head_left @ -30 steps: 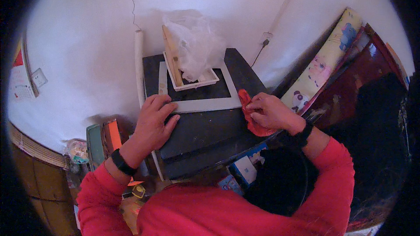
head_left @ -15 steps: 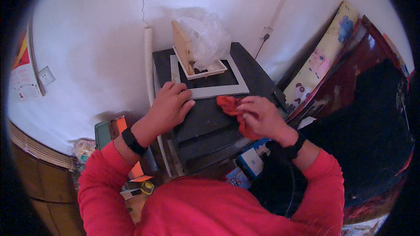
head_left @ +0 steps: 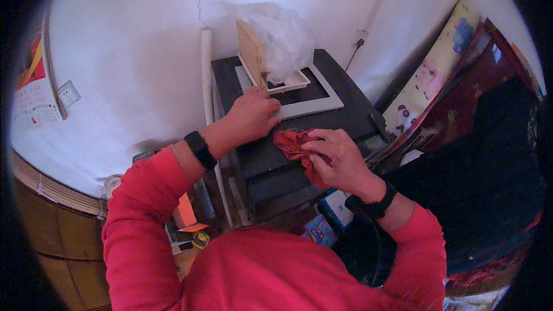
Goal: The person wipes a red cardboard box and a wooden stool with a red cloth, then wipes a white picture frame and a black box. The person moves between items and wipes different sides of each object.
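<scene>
A flat white rectangular frame [head_left: 314, 107] lies on top of a black cabinet [head_left: 351, 98]. My left hand [head_left: 247, 116] is at the frame's near left corner, its fingers curled over the edge; the fingertips are partly hidden. In my right hand [head_left: 340, 158] a crumpled red cloth [head_left: 292, 141] is pinched between thumb and fingers, just above the cabinet top on the near side of the frame. Within the frame's opening stands a shallow white tray [head_left: 298, 85]. It carries an upright wooden board [head_left: 251, 46] and a clear plastic bag [head_left: 282, 46].
A white pipe [head_left: 207, 75] runs down the wall left of the cabinet. To the right lean a cartoon-printed panel [head_left: 429, 75] and dark cloth [head_left: 461, 167]. Small boxes [head_left: 337, 208] lie below the cabinet front. A plug sits in a wall socket [head_left: 361, 35].
The view has shifted slightly. My left hand has moved right and a little away along the frame's near edge. The red cloth in my right hand has come nearer to me, away from the frame.
</scene>
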`<state>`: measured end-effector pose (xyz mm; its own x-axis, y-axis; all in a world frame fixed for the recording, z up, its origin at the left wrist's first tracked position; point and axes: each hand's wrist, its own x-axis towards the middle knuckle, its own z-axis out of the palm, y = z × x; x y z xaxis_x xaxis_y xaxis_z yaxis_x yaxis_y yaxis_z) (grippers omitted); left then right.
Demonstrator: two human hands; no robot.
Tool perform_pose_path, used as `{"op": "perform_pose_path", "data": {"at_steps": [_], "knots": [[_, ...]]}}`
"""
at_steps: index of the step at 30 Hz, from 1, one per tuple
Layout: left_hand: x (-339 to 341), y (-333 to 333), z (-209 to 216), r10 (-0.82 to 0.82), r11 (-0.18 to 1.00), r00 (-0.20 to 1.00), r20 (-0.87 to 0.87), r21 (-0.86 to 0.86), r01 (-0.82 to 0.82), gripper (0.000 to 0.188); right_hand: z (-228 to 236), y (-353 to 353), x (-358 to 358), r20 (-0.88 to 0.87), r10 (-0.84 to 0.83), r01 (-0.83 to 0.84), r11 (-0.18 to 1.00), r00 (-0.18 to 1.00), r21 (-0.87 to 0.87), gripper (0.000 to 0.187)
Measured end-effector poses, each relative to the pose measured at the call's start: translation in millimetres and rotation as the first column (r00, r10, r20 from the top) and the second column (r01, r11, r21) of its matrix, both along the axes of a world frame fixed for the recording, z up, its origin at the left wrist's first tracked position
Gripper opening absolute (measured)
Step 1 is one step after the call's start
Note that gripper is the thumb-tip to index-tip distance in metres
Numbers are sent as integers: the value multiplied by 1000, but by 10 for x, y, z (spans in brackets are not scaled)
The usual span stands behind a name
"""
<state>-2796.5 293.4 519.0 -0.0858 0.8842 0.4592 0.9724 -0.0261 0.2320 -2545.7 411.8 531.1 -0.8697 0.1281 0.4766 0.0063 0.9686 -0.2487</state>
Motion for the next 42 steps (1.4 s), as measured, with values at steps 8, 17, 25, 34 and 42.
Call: {"op": "perform_pose_path", "data": {"at_steps": [8, 17, 25, 34, 42], "knots": [[77, 148, 70, -159, 987, 984, 78, 19, 158, 20, 122, 189, 127, -15, -293, 293, 956, 956, -34, 22], [-147, -1230, -536, 47, 861, 813, 581, 388, -328, 15, -71, -327, 79, -58, -67, 69, 997, 996, 41, 25], [507, -2142, -1646, 217, 903, 422, 880, -16, -430, 31, -137, -305, -100, -42, -164, 168, 980, 986, 109, 21], [833, -1748, -1623, -30, 994, 811, 584, 102, -37, 86, 204, -767, -1045, 81, 109, -120, 982, 991, 146, 17], [876, -1678, -1698, -4, 997, 744, 668, 57, -46, 82, 394, -803, -1846, 245, 105, -147, 976, 964, 162, 15]]}}
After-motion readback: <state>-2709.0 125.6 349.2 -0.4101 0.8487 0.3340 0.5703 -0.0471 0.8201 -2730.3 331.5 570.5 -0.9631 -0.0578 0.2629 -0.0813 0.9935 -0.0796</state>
